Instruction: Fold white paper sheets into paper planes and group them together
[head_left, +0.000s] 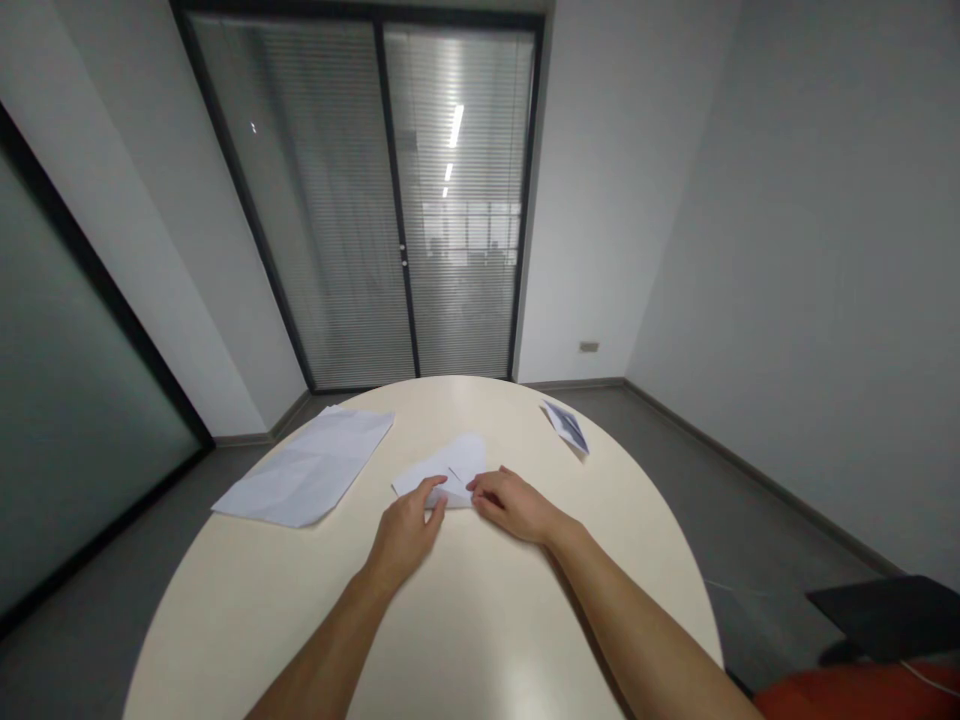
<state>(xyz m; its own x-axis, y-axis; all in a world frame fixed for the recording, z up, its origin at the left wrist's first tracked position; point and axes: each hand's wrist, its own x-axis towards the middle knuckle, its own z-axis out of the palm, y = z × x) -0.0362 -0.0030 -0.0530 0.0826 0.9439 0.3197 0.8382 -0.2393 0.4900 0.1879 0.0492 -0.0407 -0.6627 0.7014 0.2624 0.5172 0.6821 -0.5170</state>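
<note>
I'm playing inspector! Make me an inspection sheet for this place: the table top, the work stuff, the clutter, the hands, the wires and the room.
Surface: pale, round-edged table.
Work things: folded white paper, lying by both hands.
Clutter: larger creased paper at left; small printed paper at far right.
Hands: left hand at the folded paper's near left, thumb and finger apart; right hand at its right, fingers curled, grip unclear.
Cables: thin pale cord over a red item, lower right.
Surroundings: blinds, pale walls, grey floor.
</note>
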